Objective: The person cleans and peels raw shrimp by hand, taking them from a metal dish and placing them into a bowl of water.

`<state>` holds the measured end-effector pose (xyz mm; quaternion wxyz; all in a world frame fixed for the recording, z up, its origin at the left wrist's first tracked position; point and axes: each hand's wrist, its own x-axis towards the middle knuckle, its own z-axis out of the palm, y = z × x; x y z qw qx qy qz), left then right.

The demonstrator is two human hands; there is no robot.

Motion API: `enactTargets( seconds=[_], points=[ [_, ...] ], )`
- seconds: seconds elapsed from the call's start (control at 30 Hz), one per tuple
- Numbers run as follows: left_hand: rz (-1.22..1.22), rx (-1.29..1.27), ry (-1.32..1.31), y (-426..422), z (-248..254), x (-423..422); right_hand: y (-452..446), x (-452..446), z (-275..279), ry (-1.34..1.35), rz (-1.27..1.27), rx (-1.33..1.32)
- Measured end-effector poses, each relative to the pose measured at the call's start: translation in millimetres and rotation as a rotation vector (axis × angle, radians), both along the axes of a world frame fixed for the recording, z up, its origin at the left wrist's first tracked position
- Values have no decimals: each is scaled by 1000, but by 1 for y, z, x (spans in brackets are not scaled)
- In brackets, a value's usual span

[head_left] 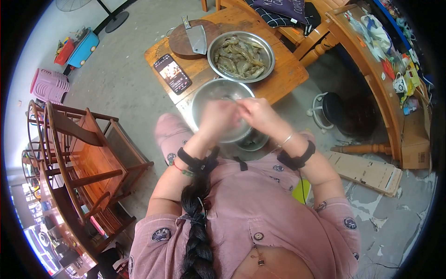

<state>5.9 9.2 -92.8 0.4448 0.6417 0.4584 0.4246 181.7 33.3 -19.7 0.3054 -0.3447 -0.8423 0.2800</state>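
My left hand (219,117) is smeared by motion above a steel bowl (200,100) at the near edge of the small wooden table. Against it, my right hand (261,113) has its fingers pinched together. A small dark shape shows by the fingertips, too blurred to name. Just beyond, a second steel bowl (212,63) holds a heap of raw grey shrimp (239,56). On a round wooden chopping board (179,43) lies a cleaver (197,39). Left of the bowls rests a phone (172,74) with its screen lit.
Below the near bowl, another metal container (253,142) is partly hidden. Wooden chairs (88,158) stand at left, and a black stool (332,109) and a cluttered wooden desk (388,93) at right. A flat cardboard piece (364,172) lies on the floor.
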Motion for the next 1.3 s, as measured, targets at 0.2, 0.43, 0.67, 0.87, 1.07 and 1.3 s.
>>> enactTargets(
  seconds=[0.2,0.43,0.67,0.87,1.07,1.3],
  points=[
    [-6,16,17,-1,0,3,4,4,-6,-26,14,29],
    [-30,27,1,-3,2,3,5,5,2,-9,-28,-103],
    [-42,14,-17,0,8,3,4,7,9,48,-120,-440],
    [16,-37,-48,1,8,8,1,9,8,22,-88,-210],
    [25,-110,-127,-3,16,9,3,9,12,-7,-63,-153],
    [49,-144,-141,-6,22,8,2,7,14,9,-58,-117]
  ],
)
